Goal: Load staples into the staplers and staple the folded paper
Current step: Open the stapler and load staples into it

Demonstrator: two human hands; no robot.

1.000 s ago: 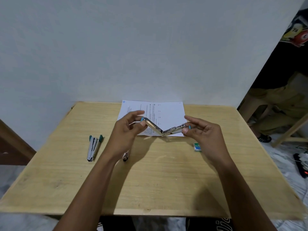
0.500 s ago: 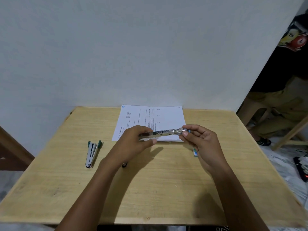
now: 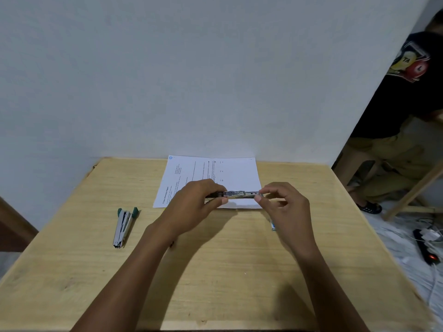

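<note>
Tabletop scene, listed from nine o'clock round to three o'clock. Wooden table [image 3: 72, 271] set against a pale wall [image 3: 167, 80].

At nine o'clock on the table: second stapler [image 3: 124, 226], chrome with green tips, lying flat along the six-to-twelve line, its two green ends slightly parted at the far end, well apart from both hands.

Just left of centre: left hand [image 3: 191, 207], reaching in from six o'clock, fingers curled over the left end of the held stapler [image 3: 241, 194] and thumb pressed against its near side, clamped on it.

At twelve o'clock, behind the hands: paper [image 3: 211, 173], white and printed, lying flat, far edge close to the wall, near edge partly hidden by the hands.

Held stapler just beyond the table's centre toward twelve o'clock, over the near edge of the paper, kept level as one straight metal bar running from nine to three o'clock; not possible to tell whether touching the sheet or raised above it.

Just right of centre: right hand [image 3: 287, 207], thumb and forefinger pinched on the right end of the held stapler, remaining fingers loosely curled beneath and holding nothing.

Close beside that hand, on its nine o'clock side: small box [image 3: 272, 225], blue and white, resting on the table, mostly hidden by the hand.

Beyond the table at three o'clock: person [image 3: 407, 116] in a dark printed shirt, wooden frame [image 3: 412, 195], and black power strip [image 3: 424, 248] with a red light on the pale floor covering.
</note>
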